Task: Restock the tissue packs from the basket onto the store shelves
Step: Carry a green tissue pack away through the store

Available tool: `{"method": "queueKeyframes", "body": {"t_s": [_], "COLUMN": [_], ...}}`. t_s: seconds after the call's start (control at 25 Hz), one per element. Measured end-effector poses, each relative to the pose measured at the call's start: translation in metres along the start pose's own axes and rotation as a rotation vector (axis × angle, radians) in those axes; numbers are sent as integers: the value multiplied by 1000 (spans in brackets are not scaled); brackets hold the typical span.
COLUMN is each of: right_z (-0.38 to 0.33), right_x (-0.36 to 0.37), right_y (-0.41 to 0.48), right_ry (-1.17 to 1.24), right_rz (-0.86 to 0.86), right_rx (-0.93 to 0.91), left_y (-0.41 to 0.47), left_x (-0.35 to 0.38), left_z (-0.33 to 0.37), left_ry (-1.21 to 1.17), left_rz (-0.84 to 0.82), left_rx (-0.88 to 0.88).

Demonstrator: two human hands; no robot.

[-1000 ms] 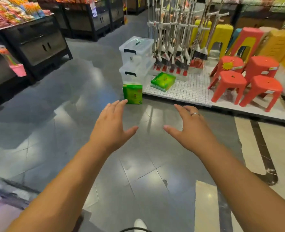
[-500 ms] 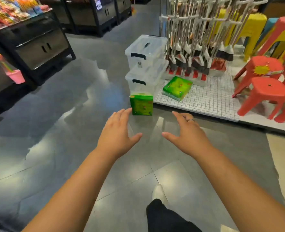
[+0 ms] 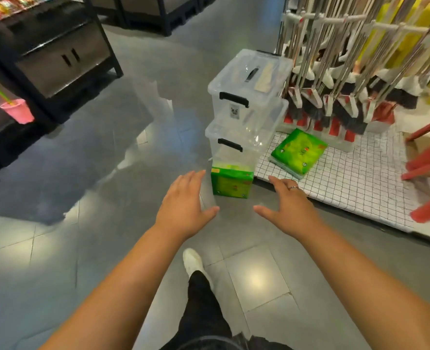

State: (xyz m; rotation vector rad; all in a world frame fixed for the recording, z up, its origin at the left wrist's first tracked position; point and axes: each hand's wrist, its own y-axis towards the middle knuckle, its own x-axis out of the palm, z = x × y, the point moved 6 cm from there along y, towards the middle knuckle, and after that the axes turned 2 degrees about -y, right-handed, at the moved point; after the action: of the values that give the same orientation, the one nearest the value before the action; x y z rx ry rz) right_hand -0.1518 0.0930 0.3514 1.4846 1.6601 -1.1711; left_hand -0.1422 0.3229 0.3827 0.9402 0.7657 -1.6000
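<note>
On the grey tiled floor (image 3: 103, 203), just before the stacked clear plastic storage boxes (image 3: 244, 104): one upright green plastic-wrapped tissue pack (image 3: 232, 184). Your left hand (image 3: 183, 209) and right hand (image 3: 289, 212) hovered short of it, fingers spread, holding nothing. Risk: a one-sided touch would likely have toppled it.

A green tissue pack (image 3: 232, 183) stands upright on the grey floor (image 3: 103, 178), at the foot of two stacked clear boxes (image 3: 244, 137). Nearby, a second green pack (image 3: 299, 152) lies flat and skewed on the white grid-lined platform (image 3: 347, 188).
</note>
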Motion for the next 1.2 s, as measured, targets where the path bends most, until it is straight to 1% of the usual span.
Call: {"method": "queueKeyframes", "body": {"t_s": [0.12,0.24,0.32,0.44,0.56,0.68,0.8,0.96,1.04,1.2], "right_z": [4,7,10,28,58,104,156,222,250,284], "right_x": [22,45,65,96,136,198,265,356,392,437], "right_y": [87,170,224,298,368,444,507,570,590,604], "right_ry": [-3,32,61,37,-32,-89,-145,-251,-253,-160], "right_rz": [-40,-87,-138,-188,-235,-286,-311,-305,-310,-373], "right_rx": [90,198,235,254,245,205,182,125,97,109], "left_y": [95,185,241,317,384,445,487,517,525,532], "left_x": [20,42,60,101,160,250,342,464,504,546], "left_z": [-36,-71,-94,-125,-154,-188,-223,-292,-320,-350], "left_ry": [-12,-23,-9,20,25,33,95,305,353,365], "left_rz": [-66,-183,-252,-357,-420,-463,-460,-599,-610,-668], "left_rx": [36,29,19,-9,-53,-86,-55,-8,30,-23]}}
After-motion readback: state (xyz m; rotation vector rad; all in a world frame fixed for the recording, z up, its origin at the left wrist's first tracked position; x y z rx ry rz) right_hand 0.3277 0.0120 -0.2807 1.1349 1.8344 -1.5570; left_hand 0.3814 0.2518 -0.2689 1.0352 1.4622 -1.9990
